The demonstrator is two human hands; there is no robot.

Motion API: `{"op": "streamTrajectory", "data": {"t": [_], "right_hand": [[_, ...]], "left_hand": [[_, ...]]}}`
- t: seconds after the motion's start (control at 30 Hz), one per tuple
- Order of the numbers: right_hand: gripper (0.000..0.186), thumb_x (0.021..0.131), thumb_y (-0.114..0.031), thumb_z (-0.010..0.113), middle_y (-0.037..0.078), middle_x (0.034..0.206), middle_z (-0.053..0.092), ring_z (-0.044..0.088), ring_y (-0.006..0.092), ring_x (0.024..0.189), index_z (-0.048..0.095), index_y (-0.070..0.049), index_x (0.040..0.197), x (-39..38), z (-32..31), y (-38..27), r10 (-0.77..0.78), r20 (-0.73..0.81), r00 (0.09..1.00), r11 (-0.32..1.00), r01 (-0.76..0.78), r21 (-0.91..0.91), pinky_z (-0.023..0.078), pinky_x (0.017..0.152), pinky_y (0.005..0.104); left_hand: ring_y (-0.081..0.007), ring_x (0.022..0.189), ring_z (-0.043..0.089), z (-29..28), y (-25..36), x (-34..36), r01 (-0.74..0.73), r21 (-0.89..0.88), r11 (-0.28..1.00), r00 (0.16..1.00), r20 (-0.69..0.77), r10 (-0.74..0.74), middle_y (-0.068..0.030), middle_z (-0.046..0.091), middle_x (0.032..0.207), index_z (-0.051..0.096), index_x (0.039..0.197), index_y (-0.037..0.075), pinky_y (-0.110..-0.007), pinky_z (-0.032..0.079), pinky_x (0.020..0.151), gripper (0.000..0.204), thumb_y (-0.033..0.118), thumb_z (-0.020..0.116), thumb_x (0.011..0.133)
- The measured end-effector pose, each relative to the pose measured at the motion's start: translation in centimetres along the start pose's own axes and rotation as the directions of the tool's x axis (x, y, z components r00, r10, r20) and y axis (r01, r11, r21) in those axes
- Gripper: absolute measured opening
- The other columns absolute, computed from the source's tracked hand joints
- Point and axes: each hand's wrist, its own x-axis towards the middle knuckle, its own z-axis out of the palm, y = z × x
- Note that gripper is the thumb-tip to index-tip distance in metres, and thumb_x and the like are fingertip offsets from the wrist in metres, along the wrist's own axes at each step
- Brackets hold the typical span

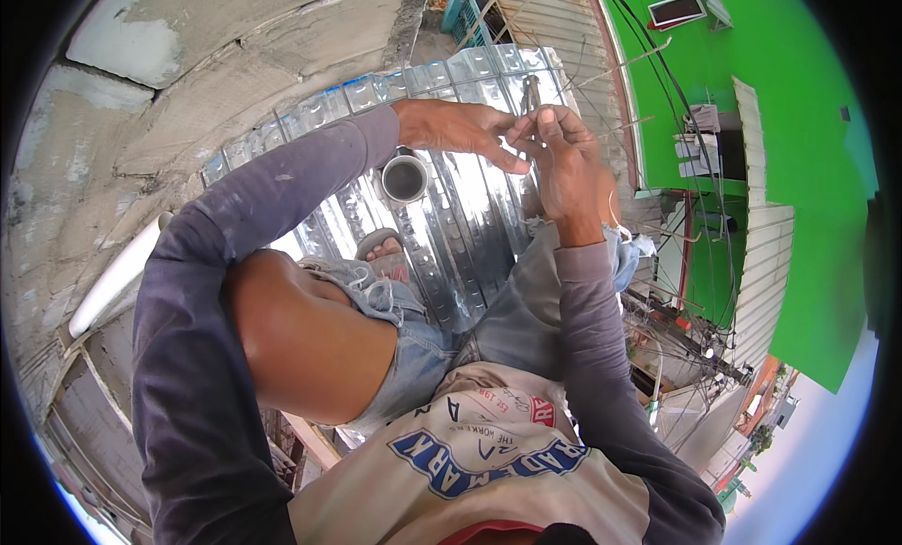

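Both my hands meet over a shiny corrugated metal sheet. My right hand is closed in a pinch, thumb against fingers; whatever lies between the tips is too small to make out. From the left, my left hand reaches across with fingers stretched and spread, its tips touching or almost touching the right fingertips. Just beyond them a short grey-brown piece sticks up from the sheet, its kind unclear. Below my left wrist stands a round grey pipe, its open end facing up.
Thin metal bars cross the sheet, and bare rods jut out at its right edge. A rough concrete wall runs along the left, near a white pipe. My sandalled foot rests on the sheet. Right: a green building and cables.
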Motion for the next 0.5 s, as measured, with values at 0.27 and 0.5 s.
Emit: {"op": "streamTrajectory", "data": {"t": [0.27, 0.5], "right_hand": [[0.017, 0.107, -0.015, 0.057, 0.014, 0.092, 0.067, 0.069, 0.0271, 0.082, 0.062, 0.001, 0.105, 3.6, -4.9, -5.2, -0.108, -0.305, 0.946, 0.952, 0.187, 0.241, 0.06, 0.077, 0.0441], [0.01, 0.103, -0.007, 0.05, 0.006, 0.082, 0.056, 0.055, 0.0187, 0.067, 0.058, -0.001, 0.105, 2.2, -5.0, -1.3, -0.008, -0.444, 0.896, 0.91, 0.19, 0.368, 0.051, 0.064, 0.0367]], "left_hand": [[-0.0112, 0.073, 0.062, -1.4, 6.3, 1.2, 0.008, -0.066, 0.998, 1.0, 0.009, -0.007, 0.0002, 0.064, 0.086, 0.072, 0.111, 0.002, -0.027, 0.052, 0.07, 0.042, 0.04, 0.054, 0.111], [-0.0137, 0.085, 0.065, -0.2, 5.6, 1.1, 0.054, 0.227, 0.972, 0.996, 0.061, -0.069, -0.0015, 0.071, 0.091, 0.073, 0.105, 0.004, -0.029, 0.052, 0.077, 0.036, 0.036, 0.056, 0.109]]}}
